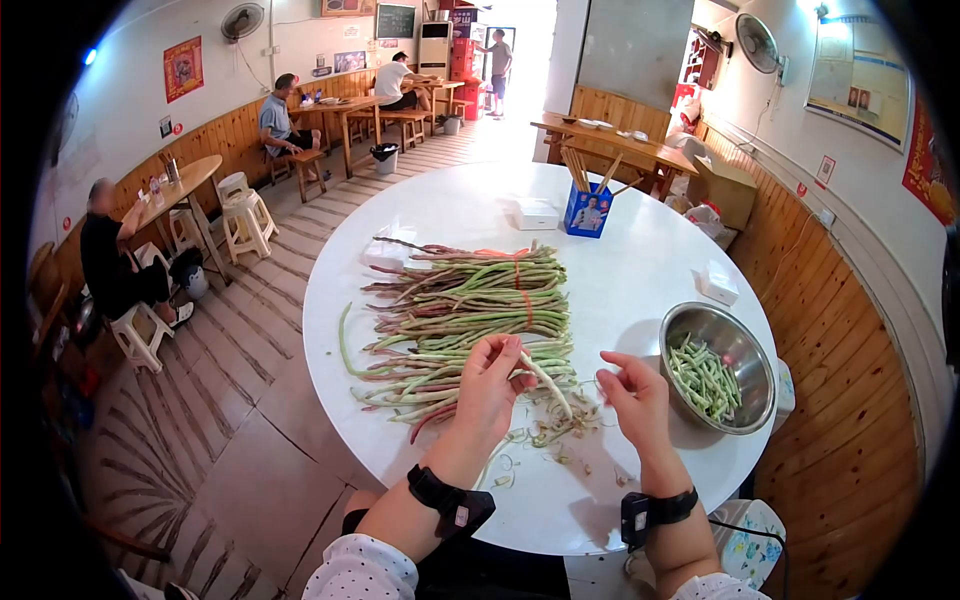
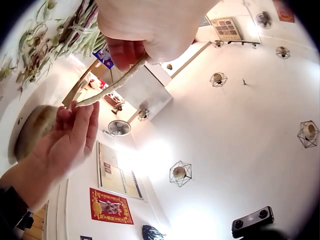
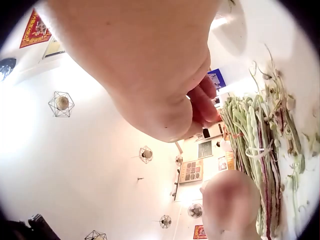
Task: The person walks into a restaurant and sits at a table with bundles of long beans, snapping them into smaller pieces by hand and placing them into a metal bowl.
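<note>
Clearly, the steel bowl point(image 1: 757, 375) at the right of the head view holds a loose heap of short green bean pieces point(image 1: 705, 382), with bare metal showing around them. Near the top edge of the round white table point(image 1: 650, 265), a blue box point(image 1: 587, 216) holds a bunch of wooden chopsticks point(image 1: 577, 170), standing upright or leaning outward. A white box point(image 1: 537, 214) sits just left of it, and another small white box point(image 1: 718, 284) lies above the bowl.

The left hand point(image 1: 488, 385), low in the centre of the frame, is mostly closed, pinching one end of a single pale bean point(image 1: 548, 378) between thumb and fingers; the bean slants down to the right. The right hand point(image 1: 640, 402), between that bean and the bowl, is partly open, its fingers loosely bent. The head view shows it apart from the bean; in the left wrist view its fingertips overlap the bean's free end, so contact is hard to judge.

Long beans point(image 1: 470, 305) lie left of centre, some in banded bundles, and trimmings point(image 1: 560, 432) scatter below the hands.
</note>
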Demonstrator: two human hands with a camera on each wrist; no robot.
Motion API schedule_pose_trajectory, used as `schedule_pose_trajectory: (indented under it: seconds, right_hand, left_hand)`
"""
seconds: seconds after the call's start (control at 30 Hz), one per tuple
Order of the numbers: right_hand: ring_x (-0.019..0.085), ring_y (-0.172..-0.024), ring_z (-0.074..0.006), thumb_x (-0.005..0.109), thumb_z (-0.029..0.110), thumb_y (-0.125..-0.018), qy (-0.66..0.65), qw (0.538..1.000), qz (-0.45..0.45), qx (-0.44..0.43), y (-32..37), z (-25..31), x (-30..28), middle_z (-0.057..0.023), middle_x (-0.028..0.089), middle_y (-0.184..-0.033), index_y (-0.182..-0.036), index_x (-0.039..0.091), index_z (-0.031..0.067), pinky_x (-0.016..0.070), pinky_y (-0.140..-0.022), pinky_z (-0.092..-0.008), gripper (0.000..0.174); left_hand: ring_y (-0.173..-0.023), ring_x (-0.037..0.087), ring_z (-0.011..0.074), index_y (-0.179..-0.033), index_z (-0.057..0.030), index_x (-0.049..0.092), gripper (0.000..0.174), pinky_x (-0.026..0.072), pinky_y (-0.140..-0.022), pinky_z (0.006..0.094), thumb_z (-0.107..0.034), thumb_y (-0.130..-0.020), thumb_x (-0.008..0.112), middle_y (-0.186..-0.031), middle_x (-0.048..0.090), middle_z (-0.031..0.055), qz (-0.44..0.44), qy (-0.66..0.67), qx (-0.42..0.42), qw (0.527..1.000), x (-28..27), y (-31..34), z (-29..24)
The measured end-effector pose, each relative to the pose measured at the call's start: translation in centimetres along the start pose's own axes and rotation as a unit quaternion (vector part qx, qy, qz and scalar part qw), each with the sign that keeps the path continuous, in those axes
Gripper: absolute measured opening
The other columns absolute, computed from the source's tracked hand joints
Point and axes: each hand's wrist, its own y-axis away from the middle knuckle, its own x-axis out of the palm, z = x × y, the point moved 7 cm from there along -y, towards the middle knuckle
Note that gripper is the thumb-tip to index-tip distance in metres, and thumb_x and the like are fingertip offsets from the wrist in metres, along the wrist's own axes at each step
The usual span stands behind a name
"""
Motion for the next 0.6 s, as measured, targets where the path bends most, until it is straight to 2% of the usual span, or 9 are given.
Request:
schedule_pose_trajectory:
  seconds: [0.03,0.13,0.23,0.27,0.37,0.4,0.5,0.53,0.6]
  right_hand:
    - [0.059,-0.069,-0.0067,0.062,0.005,-0.092,-0.030,0.994,0.035,0.095,0.3,-0.9,0.4,-0.0041,0.065,-0.081,-0.112,0.066,-0.0007,0.0470,-0.058,-0.0193,0.022]
    - [0.061,-0.070,-0.0075,0.058,0.004,-0.094,0.004,0.999,0.041,-0.013,0.2,-0.2,0.9,-0.0078,0.069,-0.088,-0.119,0.063,-0.0012,0.0492,-0.058,-0.0201,0.026]
    - [0.062,-0.072,-0.0077,0.055,0.004,-0.096,-0.031,0.997,0.057,-0.047,0.1,-0.8,1.6,-0.0085,0.069,-0.090,-0.120,0.062,-0.0017,0.0502,-0.059,-0.0207,0.026]
    - [0.061,-0.068,-0.0083,0.058,0.009,-0.096,-0.026,0.997,0.057,-0.046,0.0,-1.1,1.6,-0.0071,0.070,-0.086,-0.119,0.062,-0.0004,0.0512,-0.063,-0.0233,0.025]
    - [0.062,-0.073,-0.0084,0.058,0.013,-0.097,-0.090,0.994,0.063,0.000,0.0,-1.2,1.8,-0.0066,0.070,-0.089,-0.118,0.063,-0.0002,0.0510,-0.066,-0.0233,0.026]
    - [0.062,-0.076,-0.0082,0.060,0.017,-0.097,-0.127,0.988,0.080,0.040,0.1,-1.5,2.0,-0.0057,0.070,-0.090,-0.114,0.065,0.0001,0.0504,-0.067,-0.0230,0.025]
    - [0.062,-0.075,-0.0073,0.062,0.020,-0.096,-0.112,0.983,0.137,0.039,0.4,-1.6,3.0,-0.0051,0.069,-0.089,-0.111,0.067,0.0004,0.0498,-0.065,-0.0230,0.025]
    - [0.064,-0.084,-0.0079,0.060,0.018,-0.097,-0.073,0.984,0.163,0.012,0.6,-0.9,3.3,-0.0046,0.069,-0.090,-0.116,0.064,-0.0006,0.0511,-0.066,-0.0236,0.027]
    - [0.064,-0.083,-0.0078,0.061,0.017,-0.096,-0.096,0.980,0.169,0.041,1.0,-1.1,3.4,-0.0036,0.068,-0.088,-0.115,0.064,-0.0008,0.0508,-0.065,-0.0236,0.026]
  left_hand:
    - [-0.079,0.058,0.0120,-0.099,-0.0087,0.055,0.012,0.0521,-0.066,0.0294,-0.020,-0.098,0.059,-0.092,0.059,0.0021,0.000,-0.004,0.016,1.000,0.1,0.0,-0.3]
    - [-0.083,0.059,0.0136,-0.100,-0.0091,0.055,0.009,0.0525,-0.070,0.0302,-0.018,-0.099,0.057,-0.094,0.061,0.0031,0.002,-0.015,0.062,0.998,0.2,0.2,-1.1]
    - [-0.083,0.060,0.0142,-0.101,-0.0086,0.055,0.010,0.0529,-0.073,0.0321,-0.018,-0.099,0.057,-0.096,0.061,0.0039,0.007,-0.020,0.095,0.995,0.1,-0.1,-1.5]
    - [-0.083,0.060,0.0143,-0.102,-0.0084,0.055,0.010,0.0530,-0.074,0.0326,-0.017,-0.099,0.057,-0.096,0.061,0.0040,0.006,-0.018,0.099,0.995,0.1,-0.1,-1.6]
    - [-0.084,0.061,0.0142,-0.102,-0.0068,0.055,0.011,0.0545,-0.074,0.0323,-0.017,-0.098,0.058,-0.096,0.061,0.0051,0.002,-0.018,0.102,0.995,0.1,-0.1,-1.6]
    - [-0.084,0.061,0.0143,-0.102,-0.0059,0.055,0.012,0.0555,-0.074,0.0325,-0.017,-0.098,0.058,-0.096,0.061,0.0056,-0.003,-0.019,0.104,0.994,0.0,-0.2,-1.6]
    - [-0.085,0.061,0.0144,-0.103,-0.0045,0.054,0.014,0.0565,-0.074,0.0320,-0.016,-0.098,0.058,-0.097,0.061,0.0063,-0.004,-0.025,0.110,0.994,0.3,0.0,-1.8]
    - [-0.085,0.061,0.0140,-0.105,-0.0046,0.055,0.013,0.0562,-0.074,0.0311,-0.015,-0.098,0.057,-0.098,0.061,0.0063,-0.003,-0.028,0.113,0.993,0.3,0.1,-1.7]
    - [-0.088,0.060,0.0142,-0.108,-0.0043,0.056,0.013,0.0554,-0.075,0.0304,-0.014,-0.099,0.056,-0.101,0.060,0.0069,-0.008,-0.058,0.116,0.991,0.6,0.2,-1.9]
